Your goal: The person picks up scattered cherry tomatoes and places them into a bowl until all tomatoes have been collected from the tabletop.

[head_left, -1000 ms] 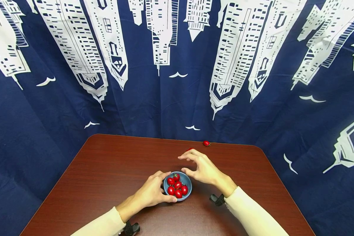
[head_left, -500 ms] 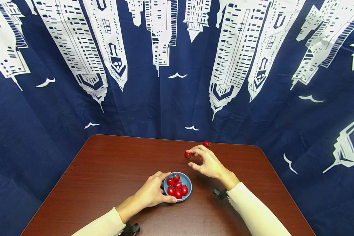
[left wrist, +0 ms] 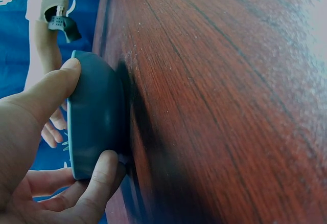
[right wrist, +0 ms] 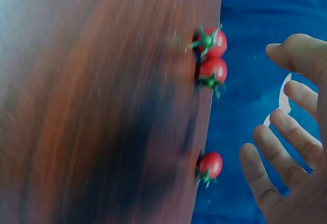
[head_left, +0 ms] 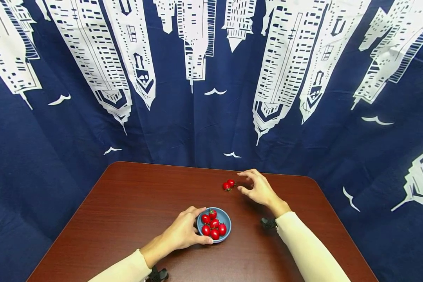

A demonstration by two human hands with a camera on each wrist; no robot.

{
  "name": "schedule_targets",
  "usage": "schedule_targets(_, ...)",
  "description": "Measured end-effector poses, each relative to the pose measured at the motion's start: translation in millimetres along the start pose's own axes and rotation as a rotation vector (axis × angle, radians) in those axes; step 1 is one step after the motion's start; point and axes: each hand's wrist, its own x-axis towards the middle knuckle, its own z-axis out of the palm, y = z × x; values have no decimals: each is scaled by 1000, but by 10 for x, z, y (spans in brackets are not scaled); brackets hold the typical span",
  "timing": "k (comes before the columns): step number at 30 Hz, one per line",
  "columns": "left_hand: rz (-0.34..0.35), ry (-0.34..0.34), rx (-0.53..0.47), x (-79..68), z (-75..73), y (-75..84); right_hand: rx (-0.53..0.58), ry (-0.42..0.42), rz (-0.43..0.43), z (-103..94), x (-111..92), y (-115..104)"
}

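Observation:
My left hand (head_left: 184,231) holds a small blue bowl (head_left: 226,237) on the table, thumb on the near rim and fingers round the left side. In the left wrist view the thumb and fingers grip the bowl (left wrist: 97,116) from opposite sides. Several red cherry tomatoes (head_left: 214,223) with green stems lie inside it. My right hand (head_left: 262,190) hovers near the table's far edge, fingers apart and holding nothing. Two cherry tomatoes (head_left: 227,186) lie touching, just left of it. A third cherry tomato (right wrist: 210,164) shows in the right wrist view, apart from that pair; the hand hides it in the head view.
The brown wooden table (head_left: 127,203) ends at a far edge close behind the loose tomatoes. A navy cloth (head_left: 169,129) with white building prints hangs behind and on both sides of it. Dark wrist cameras (head_left: 268,223) sit below the sleeves.
My right hand has moved right and farther from me, uncovering the touching tomatoes and covering the one by the far edge. My left hand stays on the bowl.

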Motion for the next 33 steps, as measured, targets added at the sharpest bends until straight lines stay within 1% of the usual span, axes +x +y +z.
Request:
schedule_targets(4, -5, -3, 8, -4, 1, 4, 2, 11, 54, -12, 53, 136)
schedule_targets(11, -2, -10, -21, 4, 6, 0, -24, 4, 151, -19, 153, 373)
schedule_targets(16, 2, 3, -10, 12, 6, -17, -25, -17, 218, -2, 204, 502)
schedule_targets(19, 0, 3, 1, 17, 3, -19, -34, -35, 239, 8, 212, 552)
schedule_targets(22, -1, 0, -9, 20, 1, -6, -30, -68, 262, -3, 208, 572)
schedule_targets(27, 0, 0, -39, 16, 9, 4, -20, -110, 245, -2, 214, 597)
schedule_targets(29, 0, -1, -41, 13, 12, -2, -28, -116, 219, 16, 219, 613)
schedule_targets(33, 0, -1, -32, 14, 9, -6, -44, -129, 193, 40, 224, 622)
